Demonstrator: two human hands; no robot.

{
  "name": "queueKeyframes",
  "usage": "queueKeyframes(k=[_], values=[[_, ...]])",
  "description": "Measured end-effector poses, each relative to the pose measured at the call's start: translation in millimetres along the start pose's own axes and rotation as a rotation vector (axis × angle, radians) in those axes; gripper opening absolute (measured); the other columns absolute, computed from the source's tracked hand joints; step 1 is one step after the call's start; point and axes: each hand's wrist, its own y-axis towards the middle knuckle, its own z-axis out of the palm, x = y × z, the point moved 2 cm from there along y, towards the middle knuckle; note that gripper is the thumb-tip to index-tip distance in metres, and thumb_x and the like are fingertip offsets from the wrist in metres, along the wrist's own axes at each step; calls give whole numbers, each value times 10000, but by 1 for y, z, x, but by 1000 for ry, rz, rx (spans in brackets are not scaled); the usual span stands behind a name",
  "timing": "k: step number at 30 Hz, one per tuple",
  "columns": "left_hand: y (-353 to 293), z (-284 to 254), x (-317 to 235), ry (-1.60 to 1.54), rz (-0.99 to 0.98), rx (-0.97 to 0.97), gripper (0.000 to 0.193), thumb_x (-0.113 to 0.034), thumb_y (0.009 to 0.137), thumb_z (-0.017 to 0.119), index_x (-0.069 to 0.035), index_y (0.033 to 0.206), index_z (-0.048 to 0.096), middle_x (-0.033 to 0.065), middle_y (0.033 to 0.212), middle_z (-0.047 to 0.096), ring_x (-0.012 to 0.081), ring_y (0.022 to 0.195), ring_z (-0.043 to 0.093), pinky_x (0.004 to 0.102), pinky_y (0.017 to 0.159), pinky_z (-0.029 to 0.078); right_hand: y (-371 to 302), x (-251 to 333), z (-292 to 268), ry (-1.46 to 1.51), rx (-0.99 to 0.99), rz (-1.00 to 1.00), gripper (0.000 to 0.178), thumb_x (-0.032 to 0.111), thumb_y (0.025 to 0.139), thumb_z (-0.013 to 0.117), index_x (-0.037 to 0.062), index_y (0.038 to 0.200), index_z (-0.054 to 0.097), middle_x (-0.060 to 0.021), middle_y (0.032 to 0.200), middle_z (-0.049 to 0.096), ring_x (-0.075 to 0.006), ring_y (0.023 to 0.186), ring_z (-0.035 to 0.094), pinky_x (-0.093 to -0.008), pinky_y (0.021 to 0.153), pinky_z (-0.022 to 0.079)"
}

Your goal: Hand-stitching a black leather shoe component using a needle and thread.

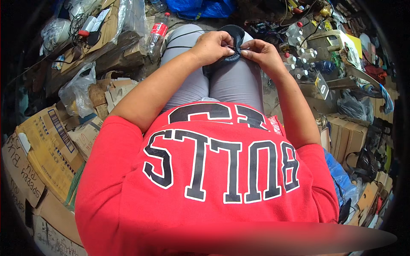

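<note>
A black, curved, shoe-like piece (228,64) rests on my lap, across my thighs in grey trousers. My left hand (212,46) is closed in a pinch at its upper left edge. From the other side, my right hand (260,54) pinches at the same spot with thumb and forefinger. Something thin shows between the fingertips, too small to name. The two hands nearly meet over the piece. A dark cord (183,46) runs over my left thigh toward the left hand.
A bottle with a red cap (159,32) stands left of my knee. Several small bottles (299,55) cluster at the right by a stool-like stand (324,40). Cardboard boxes (49,141) and a clear plastic bag (79,89) crowd the left. A blue tarp (203,8) lies ahead.
</note>
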Motion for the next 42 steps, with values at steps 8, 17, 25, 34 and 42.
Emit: queueKeyframes(k=[8,17,25,34,42], values=[[2,-22,-33,492,407,-25,130,-115,721,701,-31,780,622,66,739,573,159,704,560,294,630,432,3,29,-3,-392,89,-143,131,126,784,697,35,767,605,26,723,556,-69,682,490,-209,644,391],[-10,-31,-29,441,148,139,102,-113,808,609,-17,819,576,90,727,578,193,685,558,316,628,435,-12,0,-23,-113,32,-101,216,195,766,726,29,853,620,7,862,512,-85,817,492,-228,696,409],[-5,-25,-31,309,66,213,124,-123,844,557,-28,919,584,109,739,615,196,678,585,317,629,453,-35,31,-44,-134,35,-117,97,105,799,635,16,806,594,-9,865,494,-90,827,509,-235,715,413],[2,-19,-41,509,193,292,125,-144,850,537,-32,904,551,174,818,620,346,764,596,398,661,458,-4,36,-50,-884,-293,-522,137,203,784,654,95,868,644,-76,967,589,-272,942,570,-366,770,466],[-3,-24,-39,525,266,304,95,-121,846,515,-32,875,505,182,812,601,368,797,580,422,665,440,-7,55,5,-1393,213,-485,52,138,787,549,132,837,562,-45,742,613,-242,823,592,-370,799,390]])
